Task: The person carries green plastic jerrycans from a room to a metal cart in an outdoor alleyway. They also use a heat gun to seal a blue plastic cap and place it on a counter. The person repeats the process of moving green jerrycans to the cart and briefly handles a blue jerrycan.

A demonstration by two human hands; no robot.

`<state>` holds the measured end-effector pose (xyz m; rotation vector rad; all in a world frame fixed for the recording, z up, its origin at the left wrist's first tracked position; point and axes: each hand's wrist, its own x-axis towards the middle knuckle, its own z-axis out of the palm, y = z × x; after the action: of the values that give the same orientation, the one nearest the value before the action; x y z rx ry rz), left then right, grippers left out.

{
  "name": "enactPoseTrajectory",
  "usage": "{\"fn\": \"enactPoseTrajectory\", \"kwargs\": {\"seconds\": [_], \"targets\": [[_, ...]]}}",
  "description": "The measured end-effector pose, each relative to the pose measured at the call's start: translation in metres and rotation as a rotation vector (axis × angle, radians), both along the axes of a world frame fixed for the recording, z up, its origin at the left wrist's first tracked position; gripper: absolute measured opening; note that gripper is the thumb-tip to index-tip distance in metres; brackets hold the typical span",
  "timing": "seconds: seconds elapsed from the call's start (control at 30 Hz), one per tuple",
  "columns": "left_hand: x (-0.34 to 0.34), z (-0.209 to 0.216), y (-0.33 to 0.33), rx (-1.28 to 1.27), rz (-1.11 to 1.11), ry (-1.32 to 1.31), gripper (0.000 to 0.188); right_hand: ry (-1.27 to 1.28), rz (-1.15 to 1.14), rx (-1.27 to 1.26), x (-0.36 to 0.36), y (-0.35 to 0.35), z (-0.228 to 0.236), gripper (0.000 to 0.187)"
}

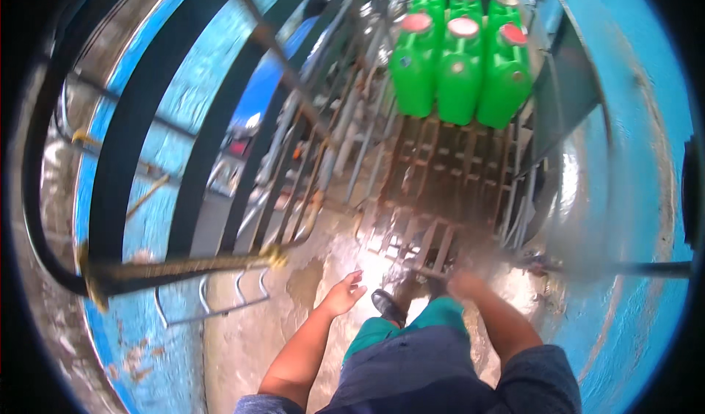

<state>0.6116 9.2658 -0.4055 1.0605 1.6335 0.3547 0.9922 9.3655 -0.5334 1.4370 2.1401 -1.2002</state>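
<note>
My left hand [345, 295] hangs over the wet floor with its fingers apart, holding nothing. My right hand [464, 283] is smeared at the near end of a rusty slatted metal platform [440, 172]; its fingers do not show clearly, nor whether it touches the metal there. Several green jerrycans [459, 80] stand upright in rows at the far end of this platform. Their caps are red or whitish.
A dark barred metal gate [158, 120] curves along the left, beside a peeling blue wall [165, 373]. Below it sits a bent metal wire rack [209, 307]. Another blue wall [624, 326] rises on the right, beside a dark panel [569, 84]. The concrete floor [242, 362] looks wet.
</note>
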Motion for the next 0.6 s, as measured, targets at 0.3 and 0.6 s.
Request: {"fn": "enactPoseTrajectory", "kwargs": {"seconds": [0.3, 0.6], "targets": [[-0.056, 0.008, -0.395, -0.113, 0.834, 0.087, 0.063, 0.091, 0.576, 0.057, -0.192, -0.072, 0.049, 0.036], [0.002, 0.061, -0.798, -0.247, 1.704, 0.162, 0.069, -0.356, 1.501, 0.041, -0.439, -0.240, 0.044, 0.038]]}}
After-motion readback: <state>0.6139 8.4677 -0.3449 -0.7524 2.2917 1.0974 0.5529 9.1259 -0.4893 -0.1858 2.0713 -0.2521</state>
